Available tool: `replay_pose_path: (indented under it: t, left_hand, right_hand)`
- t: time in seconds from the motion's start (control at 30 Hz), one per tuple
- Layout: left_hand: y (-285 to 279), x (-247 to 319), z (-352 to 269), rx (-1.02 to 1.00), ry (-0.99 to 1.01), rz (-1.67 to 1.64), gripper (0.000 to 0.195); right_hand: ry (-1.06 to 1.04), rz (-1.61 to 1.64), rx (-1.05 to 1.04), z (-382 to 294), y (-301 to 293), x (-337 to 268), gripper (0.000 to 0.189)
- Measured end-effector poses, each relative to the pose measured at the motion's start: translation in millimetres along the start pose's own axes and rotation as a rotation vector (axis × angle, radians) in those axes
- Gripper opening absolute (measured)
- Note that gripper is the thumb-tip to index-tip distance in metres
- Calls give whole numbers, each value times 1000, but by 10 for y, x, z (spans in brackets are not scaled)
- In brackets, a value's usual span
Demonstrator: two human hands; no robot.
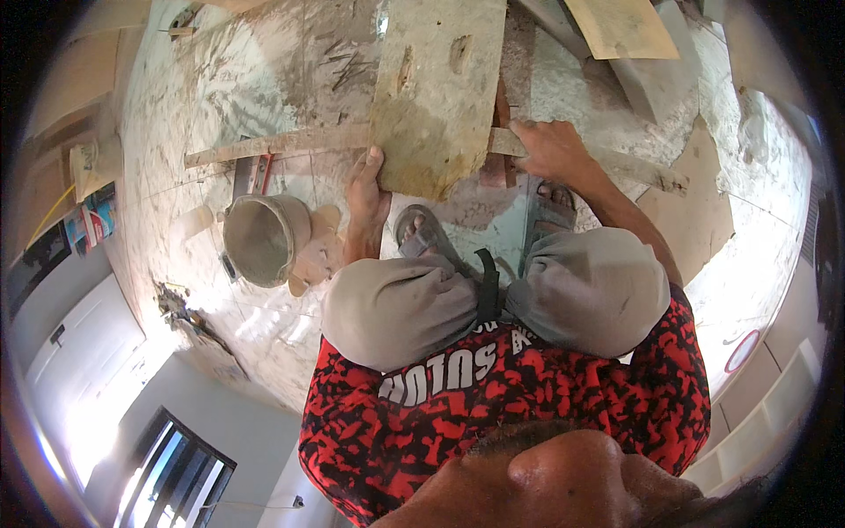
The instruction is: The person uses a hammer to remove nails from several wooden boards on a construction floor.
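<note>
Before me lies a long, worn board (pixel 439 99) with a ragged, yellowish near end; it may be wood or plaster, which I cannot tell. A narrow wooden batten (pixel 284 144) runs crosswise, passing out of sight at the board. My left hand (pixel 367 188) grips the board's left edge close to its near end, thumb on top. To the right of the board, my right hand (pixel 548 148) has its fingers closed over the batten (pixel 650 175). A reddish strip (pixel 503 105) shows between the board and my right hand.
A dirty bucket (pixel 261 241) stands left of my feet, near a red-edged tool (pixel 259 175). Dark slivers (pixel 346 66) lie on the stained tile floor. An irregular flat sheet (pixel 693 204) lies at the right; another panel (pixel 620 26) is at the upper right.
</note>
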State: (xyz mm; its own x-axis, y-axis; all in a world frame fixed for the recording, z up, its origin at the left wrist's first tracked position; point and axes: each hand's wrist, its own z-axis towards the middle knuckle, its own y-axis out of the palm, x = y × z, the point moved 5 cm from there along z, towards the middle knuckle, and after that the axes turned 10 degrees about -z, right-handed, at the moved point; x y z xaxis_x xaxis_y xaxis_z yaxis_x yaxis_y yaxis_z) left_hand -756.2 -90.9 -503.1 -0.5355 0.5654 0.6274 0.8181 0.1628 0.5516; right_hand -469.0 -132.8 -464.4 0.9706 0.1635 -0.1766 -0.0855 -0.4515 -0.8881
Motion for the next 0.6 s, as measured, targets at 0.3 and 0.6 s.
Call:
replay_pose_path:
  t: [0.3, 0.6]
  left_hand:
    - [-91, -87, -242, 24, -6, -32, 48]
    - [-28, -190, -263, 62, 21, -8, 48]
  right_hand:
    - [-4, 47, 6, -192, 269, -214, 46]
    - [22, 3, 42, -250, 277, -183, 46]
